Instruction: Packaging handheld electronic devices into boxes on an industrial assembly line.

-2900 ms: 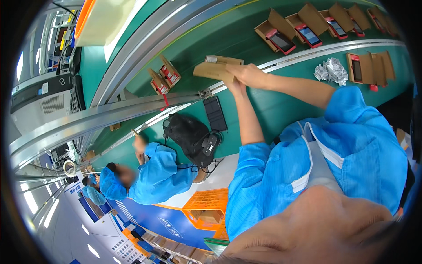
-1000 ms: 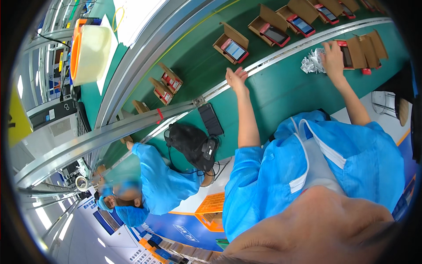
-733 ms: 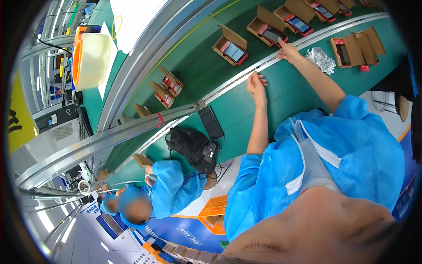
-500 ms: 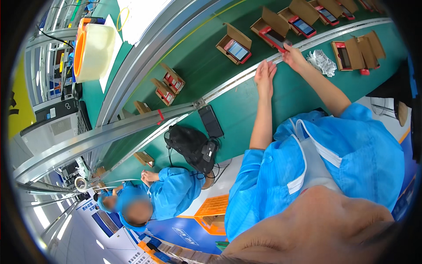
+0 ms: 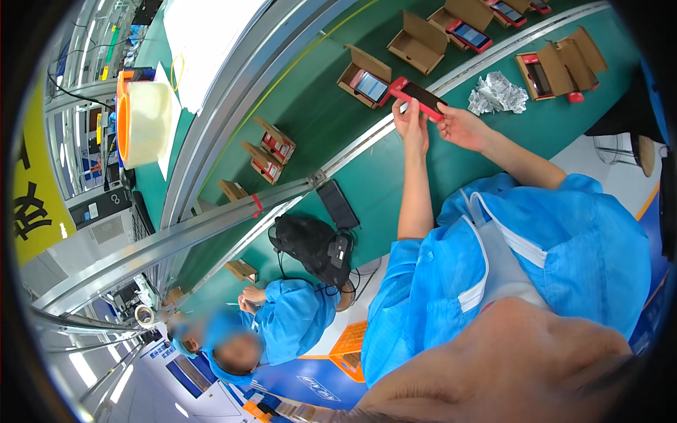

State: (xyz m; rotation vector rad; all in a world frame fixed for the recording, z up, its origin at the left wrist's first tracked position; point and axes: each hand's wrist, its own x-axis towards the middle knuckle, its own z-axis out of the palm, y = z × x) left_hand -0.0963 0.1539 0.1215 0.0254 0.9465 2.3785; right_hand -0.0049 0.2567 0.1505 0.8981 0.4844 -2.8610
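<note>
I hold a red handheld terminal [image 5: 418, 96] with a dark screen, tilted over the metal rail between the belt and the near bench. My left hand [image 5: 412, 128] grips its lower left side, with the fingers partly hidden by it. At the other end, my right hand [image 5: 462, 129] pinches the terminal between thumb and fingers. Just beyond it, an open cardboard box [image 5: 418, 46] shows its bare inside. To the left of that box, another open box [image 5: 344, 83] holds a red terminal [image 5: 370, 86] with a lit screen.
Further right, more boxed terminals [image 5: 468, 35] line the belt. Crumpled clear plastic bags [image 5: 498, 94] and an opened box [image 5: 534, 76] lie on the bench. A metal post [image 5: 211, 215], black phone [image 5: 338, 204] and black bag [image 5: 310, 243] are left, near a co-worker [image 5: 293, 317].
My right hand has drawn the red terminal out of its box, leftward and toward me. My left hand has taken hold of it too. The head view has shifted slightly.
</note>
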